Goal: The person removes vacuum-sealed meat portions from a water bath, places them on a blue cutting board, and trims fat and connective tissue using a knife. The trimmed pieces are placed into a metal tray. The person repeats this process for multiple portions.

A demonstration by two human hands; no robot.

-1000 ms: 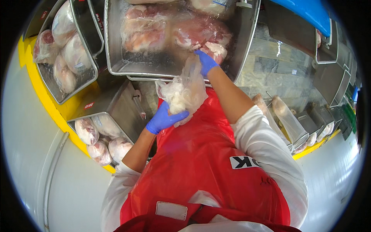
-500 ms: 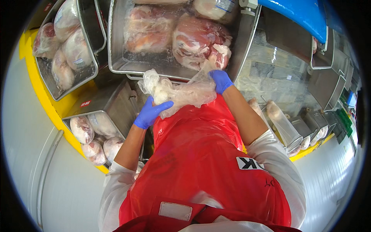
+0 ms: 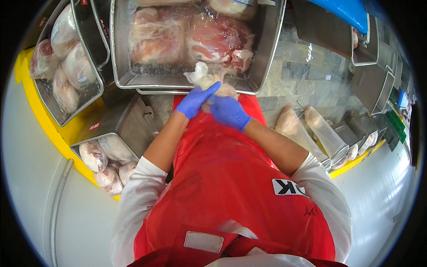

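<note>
A crumpled clear plastic bag (image 3: 202,76) is bunched up between my two blue-gloved hands, just over the near rim of a steel tub (image 3: 133,82). My left hand (image 3: 195,101) is closed around its left side, thumb on top. My right hand (image 3: 229,111), somewhat blurred, is closed on the other side, close against the left. In the tub lie a large bare piece of red meat (image 3: 220,40) and, left of it, a paler piece (image 3: 158,38) that looks film-covered. More wrapped pieces are partly cut off at the far edge.
Steel tubs with bagged meat stand at the left, one upper (image 3: 66,66) and one lower (image 3: 106,164), beside a yellow rail (image 3: 22,73). Bagged pieces (image 3: 289,120) hang over steel bins at the right. A blue bin (image 3: 344,11) is at the far right, above the tiled floor (image 3: 289,66).
My hands have come together, gathering the stretched plastic bag into a bunch. The bag is now clear of the red meat. The view has shifted slightly.
</note>
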